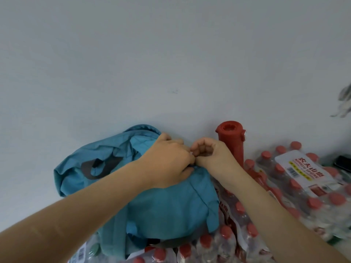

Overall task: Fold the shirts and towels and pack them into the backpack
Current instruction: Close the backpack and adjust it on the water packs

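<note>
Plastic-wrapped bottle packs [322, 205], red caps; label [302, 171] reads NONGFU SPRING (Chinese characters above it). Teal backpack [167, 205] lies on them, partly hidden by both forearms. Left hand [167, 164] and right hand [210, 154] meet at its top edge, fingers curled, pinching it; exact bit pinched unclear.

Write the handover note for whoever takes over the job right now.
Left hand: grips the top of the teal backpack.
Right hand: pinches something small at the same spot, likely the zip pull.
The backpack lies on wrapped water bottle packs, beside a red flask.
Done: no shirts or towels are in view. They are probably packed, but the contents are hidden.
Left: finish closing the backpack.
</note>
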Demonstrator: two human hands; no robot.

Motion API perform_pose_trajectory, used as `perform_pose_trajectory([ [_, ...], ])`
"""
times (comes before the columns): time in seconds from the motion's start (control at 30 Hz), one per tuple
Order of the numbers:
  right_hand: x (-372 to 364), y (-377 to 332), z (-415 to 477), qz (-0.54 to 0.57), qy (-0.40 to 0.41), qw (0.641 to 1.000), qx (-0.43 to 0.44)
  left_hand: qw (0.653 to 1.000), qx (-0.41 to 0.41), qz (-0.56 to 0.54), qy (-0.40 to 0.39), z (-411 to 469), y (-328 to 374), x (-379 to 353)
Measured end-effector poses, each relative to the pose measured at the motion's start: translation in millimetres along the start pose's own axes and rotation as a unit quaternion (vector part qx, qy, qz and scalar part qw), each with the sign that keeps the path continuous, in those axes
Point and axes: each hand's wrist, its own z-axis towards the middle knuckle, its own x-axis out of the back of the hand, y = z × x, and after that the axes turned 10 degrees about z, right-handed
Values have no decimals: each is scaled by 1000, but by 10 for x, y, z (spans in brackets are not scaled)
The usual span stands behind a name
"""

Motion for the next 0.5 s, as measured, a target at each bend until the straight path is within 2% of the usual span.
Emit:
perform_pose_trajectory([
  [0.1,39,-18,-9,2,28,1000,-15,996,75,22,50,14,-111,18],
  [0.2,55,-4,-51,-48,45,998,-1,985,168,32,33,-43,-346,-29],
  [0.37,22,37,-113,-146,33,988,42,963,236,32,129,-187,-457,-76],
  [0.43,-29,-11,-142,-252,-12,962,108,960,227,-31,161,-171,-386,-24],
  [0.5,-96,-69,-167,-375,-66,915,134,955,199,-129,178,-112,-337,49],
])
